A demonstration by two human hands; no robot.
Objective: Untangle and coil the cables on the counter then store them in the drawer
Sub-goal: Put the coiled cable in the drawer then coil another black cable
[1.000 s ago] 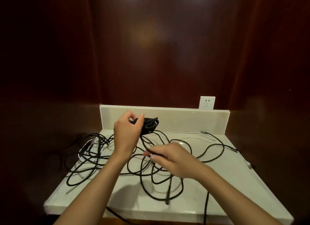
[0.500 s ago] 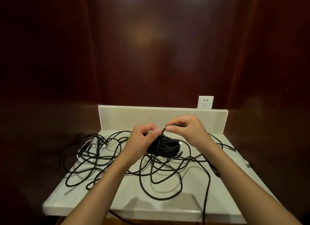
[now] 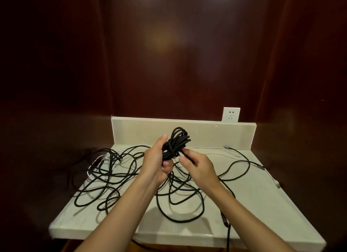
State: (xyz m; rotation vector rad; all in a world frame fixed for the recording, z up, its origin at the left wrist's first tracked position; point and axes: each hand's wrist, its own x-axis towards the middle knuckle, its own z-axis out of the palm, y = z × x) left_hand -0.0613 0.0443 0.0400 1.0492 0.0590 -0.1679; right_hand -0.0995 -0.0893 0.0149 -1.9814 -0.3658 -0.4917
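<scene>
The coiled black bundle (image 3: 175, 142) stood above the counter (image 3: 262, 204), gripped in my left hand (image 3: 156, 162), fingers curled round its lower part. My right hand (image 3: 197, 165) pinched the free strand (image 3: 187, 156) just beside the coil. Risk noted: the wrap could slacken if my left grip eased, and the trailing length could snag the loose black loops (image 3: 180, 201) and the white cable (image 3: 216, 148) lying tangled below. The drawer was not in view. My palms hid the strand's path, and cable ends ran past the counter's front edge.
</scene>
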